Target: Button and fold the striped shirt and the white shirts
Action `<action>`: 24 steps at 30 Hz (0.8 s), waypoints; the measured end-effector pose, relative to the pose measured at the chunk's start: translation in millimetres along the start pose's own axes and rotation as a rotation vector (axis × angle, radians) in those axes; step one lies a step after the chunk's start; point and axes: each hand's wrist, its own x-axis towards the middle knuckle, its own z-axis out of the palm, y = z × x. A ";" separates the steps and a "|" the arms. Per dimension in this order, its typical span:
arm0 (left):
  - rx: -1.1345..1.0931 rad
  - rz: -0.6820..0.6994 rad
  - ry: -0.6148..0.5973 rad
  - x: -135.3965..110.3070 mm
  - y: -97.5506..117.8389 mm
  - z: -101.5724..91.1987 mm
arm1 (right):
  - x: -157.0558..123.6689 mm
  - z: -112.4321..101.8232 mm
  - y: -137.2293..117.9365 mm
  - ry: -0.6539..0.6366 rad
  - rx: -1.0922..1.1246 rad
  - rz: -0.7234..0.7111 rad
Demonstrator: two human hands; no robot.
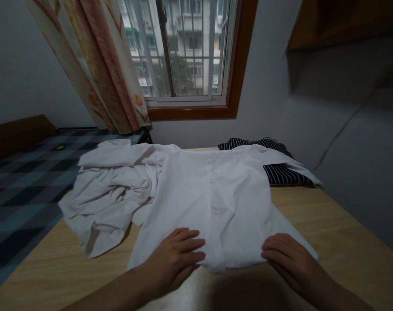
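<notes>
A white button-up shirt (190, 190) lies spread front side up on the wooden table, its hem towards me and a few creases across its front. My left hand (177, 259) rests on the lower left of the shirt by the hem, its fingers stretched out and a little apart. At the lower right, my right hand (289, 259) has its fingers pressed together at the hem, closed on the shirt's edge. The right thumb is mostly hidden. One shirt sleeve stretches to the right over a striped dark cloth.
A crumpled white garment (112, 190) lies left of the shirt, and folded black-and-white striped fabric (280, 172) sits at the back right of the wooden table (339, 233). A checked bed (18, 185) adjoins on the left. Behind are a curtain (99, 60) and a barred window (190, 52).
</notes>
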 end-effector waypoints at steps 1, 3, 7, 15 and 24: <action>-0.051 -0.021 0.057 0.1 -0.8 2.0 | 0.4 -2.1 0.6 0.016 0.040 0.055; -0.207 -0.099 0.162 -0.3 -1.9 1.7 | 1.0 -12.0 1.9 0.048 0.122 0.196; -0.466 -0.190 0.241 -2.7 -0.7 -13.2 | -1.6 -34.9 1.9 0.144 0.184 0.368; -0.524 -0.215 0.230 -1.7 2.9 -19.9 | 3.1 -1.7 -23.7 -0.048 -0.065 0.040; -0.727 -0.279 0.211 -7.8 -7.7 -6.3 | -0.6 -51.6 -5.6 0.172 0.179 0.453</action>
